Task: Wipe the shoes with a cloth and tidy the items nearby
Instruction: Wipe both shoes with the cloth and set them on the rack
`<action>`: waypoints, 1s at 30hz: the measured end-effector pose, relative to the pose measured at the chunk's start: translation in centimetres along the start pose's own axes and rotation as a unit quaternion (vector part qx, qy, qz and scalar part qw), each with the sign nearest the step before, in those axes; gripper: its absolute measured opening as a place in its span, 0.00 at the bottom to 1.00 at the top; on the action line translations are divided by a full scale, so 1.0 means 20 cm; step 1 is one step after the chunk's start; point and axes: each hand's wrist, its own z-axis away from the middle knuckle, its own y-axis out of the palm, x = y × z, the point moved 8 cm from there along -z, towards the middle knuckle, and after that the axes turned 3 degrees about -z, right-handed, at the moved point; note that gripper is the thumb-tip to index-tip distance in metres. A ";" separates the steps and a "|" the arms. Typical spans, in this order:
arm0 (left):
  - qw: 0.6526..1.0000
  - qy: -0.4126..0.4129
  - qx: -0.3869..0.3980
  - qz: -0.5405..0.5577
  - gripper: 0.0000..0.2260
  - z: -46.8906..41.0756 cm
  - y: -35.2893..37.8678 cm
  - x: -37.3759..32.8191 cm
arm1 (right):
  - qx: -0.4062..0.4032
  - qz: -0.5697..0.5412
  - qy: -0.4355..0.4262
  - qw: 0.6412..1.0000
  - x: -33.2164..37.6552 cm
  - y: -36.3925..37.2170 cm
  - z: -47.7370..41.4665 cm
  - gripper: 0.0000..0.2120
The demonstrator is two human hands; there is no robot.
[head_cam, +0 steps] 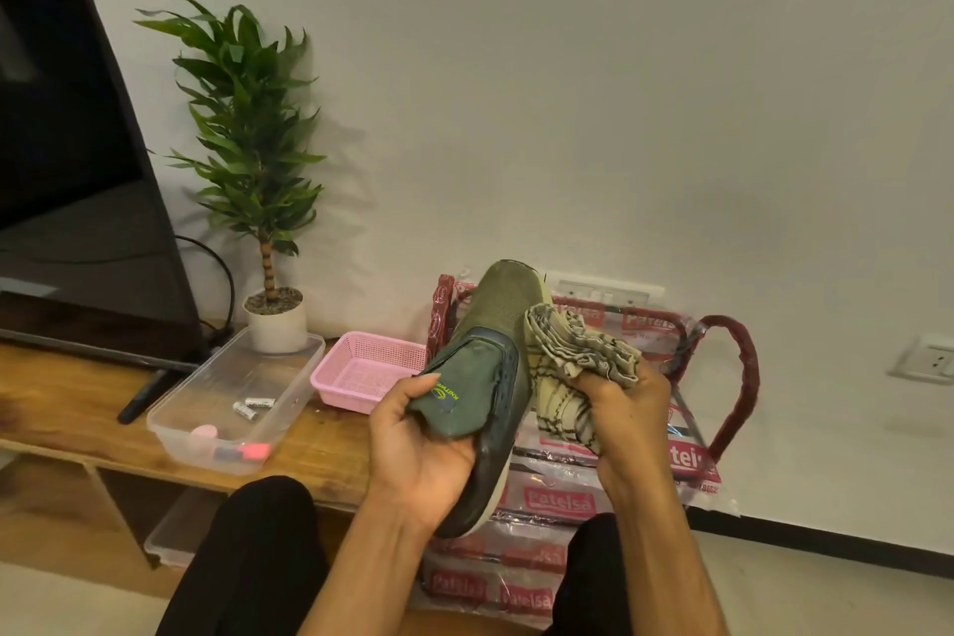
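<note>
An olive-green shoe (495, 325) with a dark rubber edge is held up in front of me, toe pointing away. My left hand (418, 449) grips it at the heel end, thumb on the tongue with a green logo. My right hand (624, 408) clutches a bunched beige cloth with dark check lines (573, 356) and presses it against the right side of the shoe.
A wooden TV bench (67, 408) carries a clear plastic box (232, 403) with batteries and small items, a pink basket (361, 367), a potted plant (258, 170) and a TV (77, 170). A plastic-wrapped red rack (712, 377) stands behind the shoe. My knees are below.
</note>
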 end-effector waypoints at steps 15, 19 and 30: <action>0.991 -0.015 0.091 -0.092 0.34 0.03 0.04 0.02 | 0.008 0.060 -0.124 0.990 0.11 0.11 0.05 0.23; 0.989 -0.015 0.047 -0.136 0.24 0.01 0.02 0.03 | 0.003 0.072 -0.138 0.988 0.12 0.10 0.04 0.24; 0.993 -0.029 0.028 -0.114 0.15 0.02 0.02 0.02 | 0.011 0.115 -0.171 0.979 0.16 0.11 0.05 0.22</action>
